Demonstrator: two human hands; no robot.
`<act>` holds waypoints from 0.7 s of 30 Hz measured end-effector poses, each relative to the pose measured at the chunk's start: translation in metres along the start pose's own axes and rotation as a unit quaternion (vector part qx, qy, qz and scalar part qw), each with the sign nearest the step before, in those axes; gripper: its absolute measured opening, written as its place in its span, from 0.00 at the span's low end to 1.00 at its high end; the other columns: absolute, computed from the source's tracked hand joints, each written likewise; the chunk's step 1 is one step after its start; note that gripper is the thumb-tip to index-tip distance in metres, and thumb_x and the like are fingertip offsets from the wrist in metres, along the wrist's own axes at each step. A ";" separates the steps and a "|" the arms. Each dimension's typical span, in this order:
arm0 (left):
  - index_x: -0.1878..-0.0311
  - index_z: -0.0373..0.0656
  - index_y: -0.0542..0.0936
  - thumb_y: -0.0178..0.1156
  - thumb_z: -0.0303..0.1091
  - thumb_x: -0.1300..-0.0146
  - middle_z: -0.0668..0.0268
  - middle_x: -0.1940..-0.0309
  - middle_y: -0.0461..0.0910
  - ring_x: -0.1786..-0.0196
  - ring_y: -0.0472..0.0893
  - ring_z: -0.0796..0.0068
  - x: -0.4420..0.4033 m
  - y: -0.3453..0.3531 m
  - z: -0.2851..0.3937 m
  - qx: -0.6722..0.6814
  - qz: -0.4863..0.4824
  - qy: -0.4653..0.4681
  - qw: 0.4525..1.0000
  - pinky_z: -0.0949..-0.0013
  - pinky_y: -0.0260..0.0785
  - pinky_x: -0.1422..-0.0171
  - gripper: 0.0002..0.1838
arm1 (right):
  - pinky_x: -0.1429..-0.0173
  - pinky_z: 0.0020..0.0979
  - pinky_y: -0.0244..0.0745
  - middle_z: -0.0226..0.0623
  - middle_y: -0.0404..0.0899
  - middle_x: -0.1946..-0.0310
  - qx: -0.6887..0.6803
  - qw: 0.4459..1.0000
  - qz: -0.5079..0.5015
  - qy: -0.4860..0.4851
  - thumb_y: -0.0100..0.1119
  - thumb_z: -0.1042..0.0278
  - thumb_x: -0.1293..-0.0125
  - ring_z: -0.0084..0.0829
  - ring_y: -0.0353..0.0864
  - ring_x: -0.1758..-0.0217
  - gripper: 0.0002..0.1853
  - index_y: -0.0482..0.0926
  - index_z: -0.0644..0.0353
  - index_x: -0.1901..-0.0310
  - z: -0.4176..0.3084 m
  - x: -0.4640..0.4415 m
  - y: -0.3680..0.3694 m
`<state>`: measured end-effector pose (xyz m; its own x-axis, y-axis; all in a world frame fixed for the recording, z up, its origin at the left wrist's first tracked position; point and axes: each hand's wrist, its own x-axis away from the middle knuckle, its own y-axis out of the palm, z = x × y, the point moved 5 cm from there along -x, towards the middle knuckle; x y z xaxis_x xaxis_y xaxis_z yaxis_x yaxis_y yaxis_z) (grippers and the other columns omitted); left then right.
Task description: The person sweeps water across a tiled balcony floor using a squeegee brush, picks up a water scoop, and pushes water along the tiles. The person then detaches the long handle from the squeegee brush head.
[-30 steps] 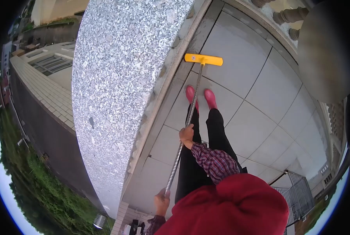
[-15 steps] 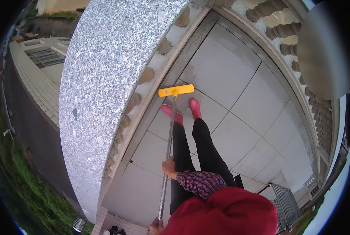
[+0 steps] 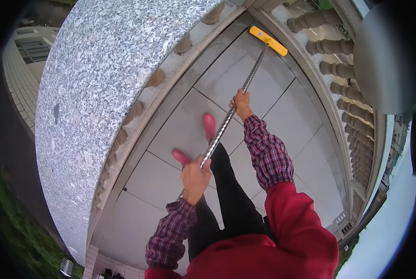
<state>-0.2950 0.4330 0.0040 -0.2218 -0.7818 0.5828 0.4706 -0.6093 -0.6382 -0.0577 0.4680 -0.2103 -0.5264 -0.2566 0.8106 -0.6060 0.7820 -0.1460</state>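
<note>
Both of my hands grip the twisted silver handle of a long broom [image 3: 223, 126] with a yellow head [image 3: 268, 41]. My left hand [image 3: 196, 180] is closed round the upper handle, close to my body. Farther down the shaft, my right hand [image 3: 242, 104] is wrapped round it. The yellow head lies on the grey tiled floor [image 3: 273, 88], near the far corner where the two balustrades meet. Its underside is hidden, so bristles cannot be seen.
A speckled granite ledge [image 3: 96, 83] on balusters runs along my left. Another balustrade [image 3: 340, 69] curves along the right. My pink boots [image 3: 209, 125] stand on the tiles, which have damp patches. A grey blurred shape covers the upper right.
The broom head has moved forward and right, from just ahead of my boots into the far corner. My right hand has come forward along with it, and both arms reach out more.
</note>
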 end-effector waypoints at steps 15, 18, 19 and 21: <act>0.70 0.35 0.74 0.58 0.34 0.51 0.56 0.83 0.73 0.79 0.75 0.59 -0.088 0.010 0.109 -0.117 -0.015 0.145 0.982 0.63 0.66 0.73 0.11 | 0.83 0.29 0.58 0.36 0.58 0.85 -0.204 0.974 0.076 0.064 0.34 0.71 0.42 0.28 0.58 0.86 0.07 0.57 0.63 0.75 -0.041 -0.086 -0.088; 0.65 0.37 0.76 0.57 0.34 0.50 0.55 0.81 0.74 0.74 0.75 0.56 -0.099 -0.021 0.098 -0.123 -0.003 0.102 0.987 0.60 0.65 0.71 0.11 | 0.84 0.31 0.61 0.40 0.60 0.86 -0.163 0.983 0.059 0.061 0.34 0.71 0.42 0.31 0.60 0.87 0.08 0.59 0.67 0.74 -0.051 -0.082 -0.040; 0.65 0.37 0.76 0.57 0.34 0.50 0.55 0.81 0.74 0.74 0.75 0.56 -0.102 -0.028 0.092 -0.127 0.000 0.102 0.987 0.60 0.65 0.71 0.11 | 0.84 0.32 0.62 0.41 0.61 0.86 -0.149 0.985 0.062 0.066 0.36 0.71 0.41 0.32 0.61 0.87 0.09 0.59 0.68 0.73 -0.054 -0.081 -0.020; 0.63 0.40 0.76 0.57 0.34 0.50 0.55 0.78 0.75 0.72 0.75 0.54 -0.103 -0.043 0.076 -0.130 0.030 0.064 0.989 0.58 0.65 0.69 0.12 | 0.84 0.33 0.63 0.42 0.62 0.86 -0.138 0.985 0.060 0.081 0.37 0.70 0.41 0.34 0.63 0.87 0.10 0.60 0.69 0.73 -0.061 -0.079 0.014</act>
<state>-0.2269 0.5497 0.0098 -0.3133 -0.8183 0.4819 0.2554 -0.5614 -0.7872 0.0117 0.5344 -0.2414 -0.4690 -0.0762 0.8799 -0.3486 0.9314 -0.1052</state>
